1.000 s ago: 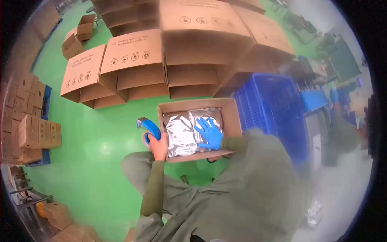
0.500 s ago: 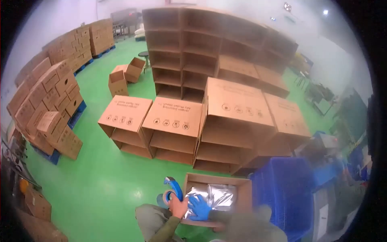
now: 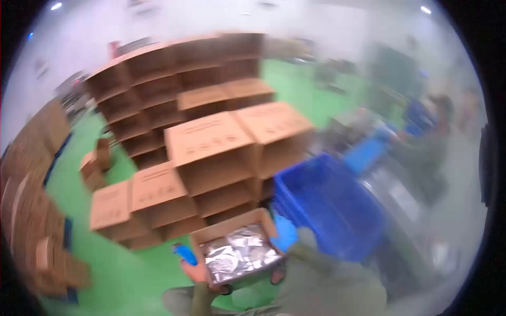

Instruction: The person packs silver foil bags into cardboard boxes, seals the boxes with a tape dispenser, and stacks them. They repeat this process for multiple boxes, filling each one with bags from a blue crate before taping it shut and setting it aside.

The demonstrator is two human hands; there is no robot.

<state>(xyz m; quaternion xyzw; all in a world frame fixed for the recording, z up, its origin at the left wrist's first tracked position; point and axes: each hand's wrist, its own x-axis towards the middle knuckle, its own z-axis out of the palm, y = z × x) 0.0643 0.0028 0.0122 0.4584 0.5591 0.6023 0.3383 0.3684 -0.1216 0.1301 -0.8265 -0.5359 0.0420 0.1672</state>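
The view is blurred by motion. An open cardboard box (image 3: 232, 227) holding silver foil pouches (image 3: 237, 255) sits low in the middle, tilted. My bare left hand (image 3: 196, 273) is at the box's left front corner and grips a blue tape dispenser (image 3: 184, 254), which sticks up beside the box wall. My right hand (image 3: 285, 233), in a blue glove, is pressed on the box's right wall. My green sleeves and body fill the bottom edge.
A blue plastic crate (image 3: 327, 203) stands right of the box. Stacks of open brown cartons (image 3: 211, 152) rise behind it on the green floor (image 3: 126, 268). More cartons line the left edge. Another person (image 3: 427, 147) in green stands at the right.
The camera has swung right and tilted. My gloved right hand has moved from the pouches to the box's right wall. The box now sits tilted and nearer the blue crate.
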